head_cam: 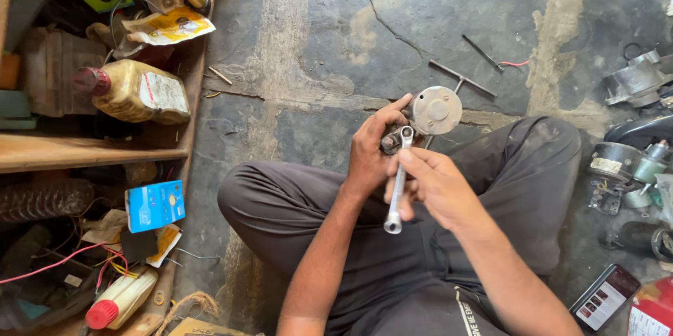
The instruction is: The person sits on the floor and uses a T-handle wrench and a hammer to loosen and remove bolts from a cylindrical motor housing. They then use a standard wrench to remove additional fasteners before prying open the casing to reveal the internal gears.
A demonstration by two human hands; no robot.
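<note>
Two hands meet over the person's crossed legs, and everything turns on one small joint between them. The right hand [436,185] is wrapped around the shank of a combination wrench [397,183], whose upper ring end sits on a fastener at the base of a small metal part with a round disc face [436,110]. The left hand [370,148] is closed on that part from the side, thumb and fingers pinching its body just beside the wrench head.

Judging from this, the weak point is the seat of the ring on the fastener: the part is held in the air with no support under it, so a hard pull could twist it in the left hand's pinch, or let the ring slide off and carry the right hand's knuckles into the disc edge. The left fingertips lie so close to the wrench head that a slip could nip them.

Beyond the disc, a T-handled tool [463,78] and a thin rod [481,52] lie on the cracked concrete floor [315,42]; a dropped fastener could roll into those cracks. Well to the right of the disc sit motor housings [617,164], and far to its left a wooden shelf [91,147] holds an oil bottle [137,91].
</note>
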